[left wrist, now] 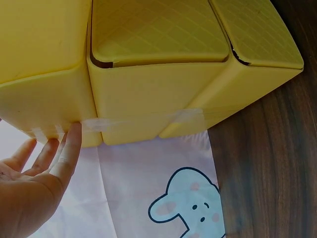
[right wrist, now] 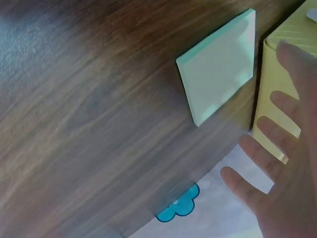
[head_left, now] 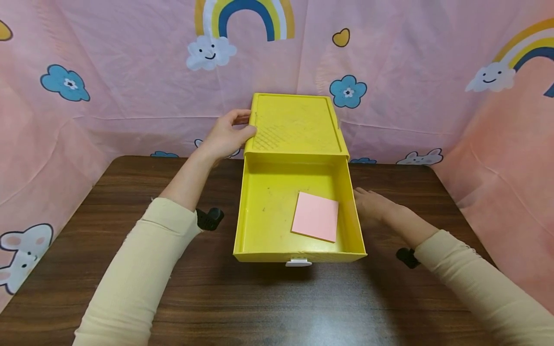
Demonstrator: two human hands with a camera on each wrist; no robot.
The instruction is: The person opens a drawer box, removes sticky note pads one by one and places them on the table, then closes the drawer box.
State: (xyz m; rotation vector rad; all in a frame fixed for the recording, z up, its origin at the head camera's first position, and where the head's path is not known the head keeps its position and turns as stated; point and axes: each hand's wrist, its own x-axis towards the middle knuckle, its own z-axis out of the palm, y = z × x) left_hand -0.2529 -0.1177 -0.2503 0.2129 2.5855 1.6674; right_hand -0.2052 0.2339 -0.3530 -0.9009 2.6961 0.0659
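Note:
A yellow drawer unit [head_left: 298,122] stands at the back of the table, its top drawer [head_left: 270,211] pulled out toward me. Inside that drawer, right of its middle, lies a pink sticky-note pad [head_left: 315,217]. My left hand [head_left: 227,137] rests against the unit's upper left side; in the left wrist view its straight fingertips [left wrist: 74,130] touch the yellow side. My right hand [head_left: 375,205] is beside the drawer's right wall, partly hidden by it, fingers spread and holding nothing. Near it on the table is a pale green sticky-note pad [right wrist: 218,69], hidden from the head view.
The dark wooden table [head_left: 203,298] spreads around the unit. A pink printed cloth [head_left: 151,72] hangs behind and along both sides. The drawer front carries a white handle [head_left: 298,263]. Clear tape [left wrist: 143,119] runs along the unit's side.

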